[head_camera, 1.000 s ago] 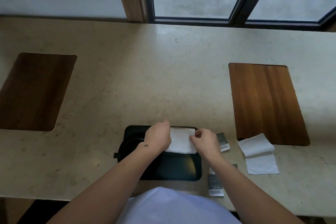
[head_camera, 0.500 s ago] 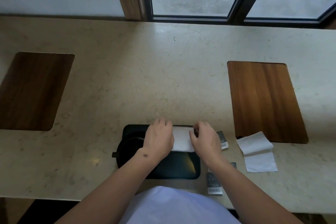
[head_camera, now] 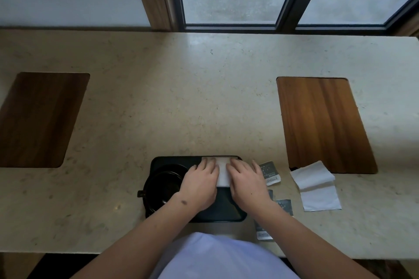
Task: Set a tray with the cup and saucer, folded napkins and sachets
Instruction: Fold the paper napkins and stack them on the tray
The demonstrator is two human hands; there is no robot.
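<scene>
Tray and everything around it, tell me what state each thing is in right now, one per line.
Tray: on the counter, holding cup and one napkin.
Cup: upright on the tray's left side.
Napkin: folded, flat on the tray under both hands.
Left hand: flat, pressing it.
Right hand: flat, pressing it.
Second napkin: loosely folded, off the tray.
Sachets: off the tray.

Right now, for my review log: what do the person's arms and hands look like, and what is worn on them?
Both forearms are bare to the frame edge, with no sleeves visible. The left hand and the right hand wear no gloves, and no rings or watch show. A dark mark sits near the left wrist, and a tiny dark spot shows on the back of the right hand. A pale lilac garment covers the torso below.
</scene>
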